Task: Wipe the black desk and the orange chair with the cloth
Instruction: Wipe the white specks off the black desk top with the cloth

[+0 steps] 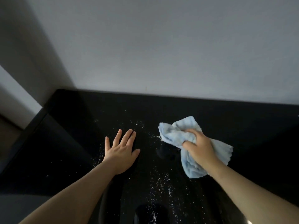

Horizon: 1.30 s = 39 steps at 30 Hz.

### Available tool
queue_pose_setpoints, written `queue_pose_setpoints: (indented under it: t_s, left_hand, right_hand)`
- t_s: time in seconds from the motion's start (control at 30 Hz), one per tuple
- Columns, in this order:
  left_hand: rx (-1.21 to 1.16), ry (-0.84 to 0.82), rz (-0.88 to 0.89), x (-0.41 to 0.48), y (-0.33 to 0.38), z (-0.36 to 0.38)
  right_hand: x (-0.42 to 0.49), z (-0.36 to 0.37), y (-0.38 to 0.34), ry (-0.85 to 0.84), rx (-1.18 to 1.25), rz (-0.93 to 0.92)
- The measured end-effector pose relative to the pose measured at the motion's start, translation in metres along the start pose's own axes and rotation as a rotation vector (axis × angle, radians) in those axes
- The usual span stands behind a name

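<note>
While the black desk (210,113) is plainly under way, we judge the job to be at an early stage. Our right hand (198,147) has its fingers curled into a bunched light-blue cloth (174,135), gripping it and pressing it onto the desktop right of centre. Our left hand (120,152) lies flat on the surface with fingers straight and spread, holding nothing; we read it as a brace.

Pale crumbs (160,183), or a powder of some sort, are scattered over the middle of the desk: around the left hand, in a thin trail toward the cloth's left edge, and thickest in the near strip between our forearms. A small clump sits just at the cloth's leading edge. The desk to the right of the cloth looks free of specks, though the dim light makes that hard to confirm.

Left to do, by our reckoning: most of the central and near desktop. The orange chair is not in view, so we cannot tell its condition.
</note>
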<state>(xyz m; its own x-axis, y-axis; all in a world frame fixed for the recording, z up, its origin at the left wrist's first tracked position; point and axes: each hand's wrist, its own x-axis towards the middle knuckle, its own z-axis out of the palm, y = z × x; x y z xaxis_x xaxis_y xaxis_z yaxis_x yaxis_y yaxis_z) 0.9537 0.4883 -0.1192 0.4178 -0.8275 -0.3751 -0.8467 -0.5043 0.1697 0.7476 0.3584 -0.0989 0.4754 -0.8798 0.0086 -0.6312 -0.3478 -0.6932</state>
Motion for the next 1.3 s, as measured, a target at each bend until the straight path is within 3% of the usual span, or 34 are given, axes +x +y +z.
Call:
queue_pose_setpoints:
  t_s: [0.1, 0.17, 0.23, 0.3, 0.37, 0.4, 0.47, 0.57, 0.67, 0.73, 0.83, 0.9, 0.97, 1.03, 1.13, 1.2, 1.3]
  left_hand:
    - [0.009, 0.001, 0.006, 0.0, -0.001, 0.001]
    - [0.022, 0.002, 0.008, 0.001, -0.001, 0.002]
    - [0.03, 0.0, 0.004, 0.001, -0.001, 0.003]
    - [0.035, -0.001, 0.002, 0.001, -0.001, 0.003]
    - [0.034, 0.003, 0.001, 0.001, -0.001, 0.003]
    - [0.029, 0.003, 0.0, 0.001, -0.001, 0.003]
    - [0.023, 0.004, 0.001, 0.001, -0.001, 0.003]
    - [0.027, -0.001, 0.002, 0.002, -0.001, 0.002]
    - [0.042, 0.0, 0.0, 0.002, -0.001, 0.003]
    - [0.051, -0.003, -0.002, 0.002, -0.001, 0.003]
    - [0.042, -0.014, -0.006, 0.002, 0.0, 0.001]
    - [0.03, -0.02, -0.007, 0.0, 0.001, 0.0]
    - [0.024, -0.018, -0.01, -0.001, 0.001, -0.001]
    - [0.024, -0.015, -0.018, -0.001, 0.003, 0.0]
    - [0.027, -0.014, -0.025, -0.001, 0.004, 0.001]
    - [0.033, -0.007, -0.027, -0.001, 0.004, 0.001]
    - [0.026, -0.004, -0.021, -0.002, 0.004, 0.0]
  right_hand:
    - [0.031, -0.029, 0.023, 0.201, -0.131, 0.165]
    - [0.041, -0.045, 0.043, 0.25, -0.311, 0.275]
    - [0.033, -0.035, 0.042, 0.257, -0.365, 0.207]
    - [0.011, -0.009, 0.018, 0.228, -0.309, 0.0]
    - [-0.01, 0.014, -0.004, 0.055, -0.194, -0.148]
    - [-0.014, 0.019, -0.01, -0.021, -0.124, -0.169]
    - [-0.002, 0.012, -0.01, 0.026, -0.079, -0.167]
    - [0.032, -0.023, 0.023, 0.257, -0.322, 0.066]
    - [0.036, -0.034, 0.045, 0.291, -0.387, 0.299]
    - [0.021, -0.011, 0.033, 0.272, -0.403, 0.218]
    - [-0.006, 0.016, 0.003, 0.142, -0.274, -0.07]
    - [-0.009, 0.005, -0.001, 0.115, -0.202, -0.115]
    - [-0.006, -0.021, 0.019, 0.252, -0.287, 0.021]
    - [-0.01, -0.051, 0.049, 0.363, -0.356, 0.27]
    - [-0.031, -0.05, 0.056, 0.368, -0.342, 0.405]
    - [-0.043, -0.023, 0.035, 0.311, -0.361, 0.303]
    - [-0.053, 0.013, -0.006, 0.066, -0.299, -0.018]
